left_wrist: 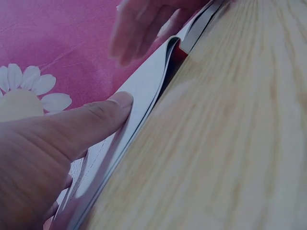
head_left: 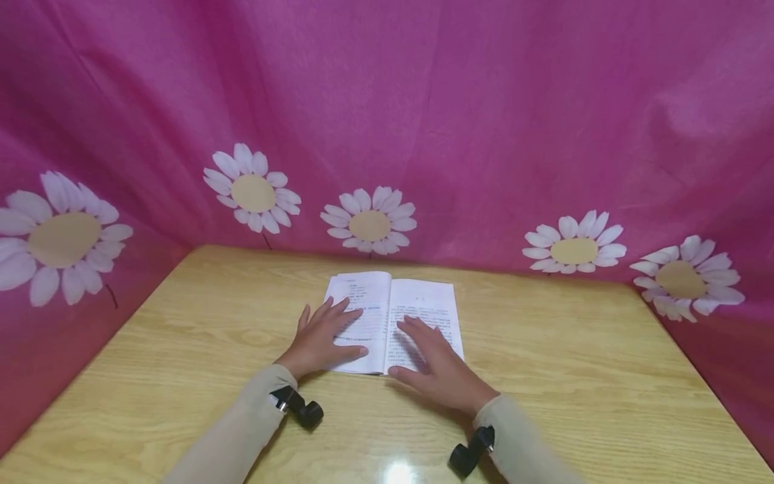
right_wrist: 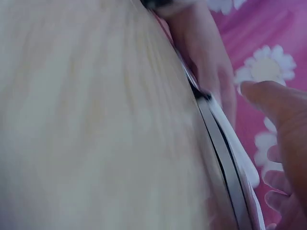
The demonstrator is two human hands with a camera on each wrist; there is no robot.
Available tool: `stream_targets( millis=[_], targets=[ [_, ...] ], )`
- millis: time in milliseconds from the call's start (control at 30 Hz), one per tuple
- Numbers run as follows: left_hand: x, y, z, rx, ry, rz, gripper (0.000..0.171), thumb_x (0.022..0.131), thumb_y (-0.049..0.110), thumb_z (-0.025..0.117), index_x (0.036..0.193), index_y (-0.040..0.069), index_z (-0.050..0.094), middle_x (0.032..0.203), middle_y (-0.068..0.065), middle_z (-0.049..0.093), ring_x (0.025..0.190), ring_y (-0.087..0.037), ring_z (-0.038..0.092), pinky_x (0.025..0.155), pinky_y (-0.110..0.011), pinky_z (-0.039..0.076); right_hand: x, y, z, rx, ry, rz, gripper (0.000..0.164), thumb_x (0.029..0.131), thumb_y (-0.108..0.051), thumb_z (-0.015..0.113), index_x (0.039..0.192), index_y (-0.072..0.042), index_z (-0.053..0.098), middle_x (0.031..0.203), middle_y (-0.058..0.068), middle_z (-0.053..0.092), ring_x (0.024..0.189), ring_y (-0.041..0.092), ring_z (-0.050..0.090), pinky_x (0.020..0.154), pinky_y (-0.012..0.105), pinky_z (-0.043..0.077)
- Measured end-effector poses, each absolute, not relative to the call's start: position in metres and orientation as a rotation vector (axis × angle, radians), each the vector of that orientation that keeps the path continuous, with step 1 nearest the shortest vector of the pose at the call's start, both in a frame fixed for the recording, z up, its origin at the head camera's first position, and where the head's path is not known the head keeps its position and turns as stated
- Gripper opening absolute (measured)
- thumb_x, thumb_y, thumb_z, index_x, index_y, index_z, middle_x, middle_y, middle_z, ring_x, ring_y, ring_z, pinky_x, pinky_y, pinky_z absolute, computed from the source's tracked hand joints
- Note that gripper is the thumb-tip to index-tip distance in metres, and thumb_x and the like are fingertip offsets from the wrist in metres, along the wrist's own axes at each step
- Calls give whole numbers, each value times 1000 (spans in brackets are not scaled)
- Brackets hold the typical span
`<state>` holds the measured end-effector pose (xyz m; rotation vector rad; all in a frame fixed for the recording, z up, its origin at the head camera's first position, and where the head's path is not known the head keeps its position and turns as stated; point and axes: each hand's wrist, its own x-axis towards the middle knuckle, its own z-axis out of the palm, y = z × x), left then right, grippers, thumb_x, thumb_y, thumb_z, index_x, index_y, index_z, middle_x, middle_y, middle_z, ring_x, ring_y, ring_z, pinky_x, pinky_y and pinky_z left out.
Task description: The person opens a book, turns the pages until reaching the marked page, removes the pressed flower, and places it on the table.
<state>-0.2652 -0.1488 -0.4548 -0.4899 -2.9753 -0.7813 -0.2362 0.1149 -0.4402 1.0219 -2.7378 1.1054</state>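
Observation:
An open book [head_left: 420,296] with printed pages lies on the wooden table, its spine running toward the person. My left hand [head_left: 320,336] rests on the left page, fingers spread and thumb extended toward the fold; in the left wrist view its thumb [left_wrist: 103,117] touches the page near the book's edge [left_wrist: 144,81]. Over the right page is my right hand [head_left: 441,370], its fingers extended and apart. From the right wrist view, the right thumb [right_wrist: 268,98] stands off the paper, with the book's edge [right_wrist: 223,148] beside it. Neither hand grips anything.
The wooden table [head_left: 544,349] spreads around the book on all sides. A magenta cloth [head_left: 459,134] with large white daisies hangs behind it and along both sides. Black wrist-worn devices [head_left: 299,408] sit on both sleeves. A light reflection shows near the front.

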Motion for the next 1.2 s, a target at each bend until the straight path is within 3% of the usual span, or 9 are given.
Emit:
stream_targets(
  millis=[167, 500, 767, 1200],
  targets=[
    [-266, -148, -455, -481, -2980, -780, 76, 79, 59, 69, 145, 28, 46, 158, -2, 27, 147, -30, 10, 113, -58, -9, -243, 145, -444, 924, -2752, 1069, 86, 81, -51, 72, 148, -9, 37, 156, 15, 29, 145, 35, 19, 115, 59, 8],
    [-263, -148, -458, -494, -2972, -791, 76, 79, 59, 69, 144, 28, 47, 157, -3, 29, 147, -32, 12, 112, -60, -7, -248, 193, -450, 750, -2949, 1024, 107, 70, -66, 73, 153, -17, 27, 160, 7, 17, 148, 29, 8, 116, 55, 6],
    [-265, -147, -452, -504, -2952, -797, 76, 79, 58, 70, 144, 27, 47, 157, -4, 29, 146, -33, 12, 112, -61, -6, -251, 196, -447, 752, -2991, 1010, 109, 65, -70, 75, 151, -20, 32, 161, 4, 13, 148, 26, 3, 117, 53, 4],
    [-264, -146, -449, -479, -2982, -776, 76, 79, 57, 70, 144, 27, 47, 157, -3, 29, 147, -32, 12, 113, -60, -6, -251, 196, -446, 759, -2995, 993, 104, 68, -69, 73, 150, -18, 36, 161, 6, 15, 148, 28, 5, 117, 53, 5]
  ],
)
